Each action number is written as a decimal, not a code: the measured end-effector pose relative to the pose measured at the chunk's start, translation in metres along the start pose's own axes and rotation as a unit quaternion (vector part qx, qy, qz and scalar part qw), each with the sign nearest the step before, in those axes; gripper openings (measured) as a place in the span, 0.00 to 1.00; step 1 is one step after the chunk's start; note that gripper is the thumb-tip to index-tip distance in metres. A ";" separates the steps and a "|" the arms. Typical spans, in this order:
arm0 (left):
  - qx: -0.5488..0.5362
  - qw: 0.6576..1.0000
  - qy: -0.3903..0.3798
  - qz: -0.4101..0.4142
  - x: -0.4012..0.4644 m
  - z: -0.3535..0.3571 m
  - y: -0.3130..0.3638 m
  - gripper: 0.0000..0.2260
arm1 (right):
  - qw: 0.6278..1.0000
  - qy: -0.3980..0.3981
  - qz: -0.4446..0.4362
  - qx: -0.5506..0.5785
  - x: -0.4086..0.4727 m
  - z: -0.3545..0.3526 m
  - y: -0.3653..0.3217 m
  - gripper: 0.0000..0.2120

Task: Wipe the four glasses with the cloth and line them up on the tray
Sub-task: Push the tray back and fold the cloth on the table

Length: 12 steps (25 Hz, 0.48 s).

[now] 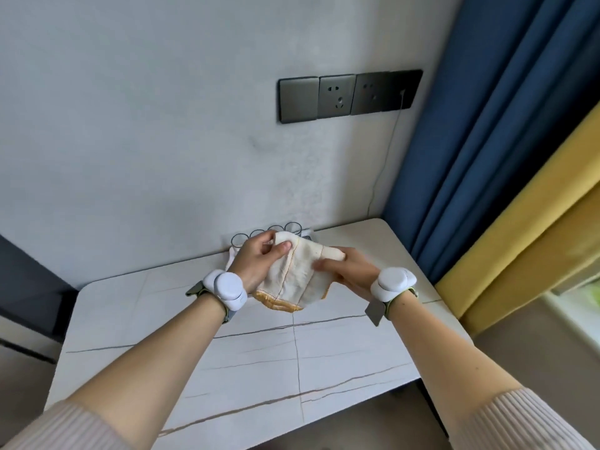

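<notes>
**Cloth held up in both hands, four glasses lined up just beyond**

Both hands are on the cloth here, holding it up off the table. The left hand pinches its upper left corner, thumb curled over the fabric; the right hand clamps the right edge, fingers laid across the front. The cloth hangs stretched between them, orange hem at the bottom.

Now the relation that matters: the glasses sit directly beyond the hands, against the wall, four rims peeping over the knuckles and the cloth's top edge. The row runs left to right, roughly parallel to the line between the two hands. The left hand is the nearer one; its knuckles overlap the leftmost rims in this view, while the right hand sits lower and further from the row. The tray shows only as a white sliver beside the left hand, under the glasses.

My read: all four appear lined up on the tray, so the job looks close to done, though I can't tell whether every glass has been wiped.
</notes>
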<state>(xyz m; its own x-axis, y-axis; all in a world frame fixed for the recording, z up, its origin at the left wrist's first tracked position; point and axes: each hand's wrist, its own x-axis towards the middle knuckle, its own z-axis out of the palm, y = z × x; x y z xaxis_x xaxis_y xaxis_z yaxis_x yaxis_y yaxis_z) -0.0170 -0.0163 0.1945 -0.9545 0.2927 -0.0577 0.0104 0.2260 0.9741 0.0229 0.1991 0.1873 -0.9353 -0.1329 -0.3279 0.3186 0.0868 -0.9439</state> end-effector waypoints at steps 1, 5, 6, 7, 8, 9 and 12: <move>0.007 1.000 0.007 0.009 0.003 0.005 0.003 0.08 | 1.000 0.002 0.001 0.019 -0.005 -0.001 -0.001 0.15; -0.029 0.998 -0.045 0.022 0.015 0.039 0.018 0.07 | 0.996 0.057 0.022 0.066 -0.041 -0.017 0.003 0.21; -0.042 0.997 -0.061 0.018 0.016 0.048 0.021 0.07 | 0.995 0.074 0.030 0.061 -0.050 -0.021 0.008 0.21; -0.049 0.995 -0.079 0.017 0.017 0.060 0.023 0.09 | 0.992 0.104 0.036 0.054 -0.063 -0.027 0.012 0.21; -0.052 0.994 -0.093 0.013 0.018 0.071 0.025 0.11 | 0.989 0.134 0.037 0.048 -0.073 -0.032 0.017 0.23; -0.059 0.993 -0.101 0.009 0.019 0.081 0.024 0.15 | 0.985 0.161 0.039 0.050 -0.082 -0.038 0.022 0.24; -0.086 0.984 -0.150 -0.027 0.023 0.132 0.027 0.23 | 0.966 0.241 0.034 0.083 -0.120 -0.064 0.036 0.16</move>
<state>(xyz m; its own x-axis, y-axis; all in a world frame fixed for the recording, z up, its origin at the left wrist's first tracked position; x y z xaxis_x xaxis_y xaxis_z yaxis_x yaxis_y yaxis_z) 0.0001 0.1188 0.1907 -0.8204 0.5527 -0.1465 -0.1128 0.0947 0.9891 0.1364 0.2810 0.1954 -0.8616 0.3466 -0.3708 0.3647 -0.0852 -0.9272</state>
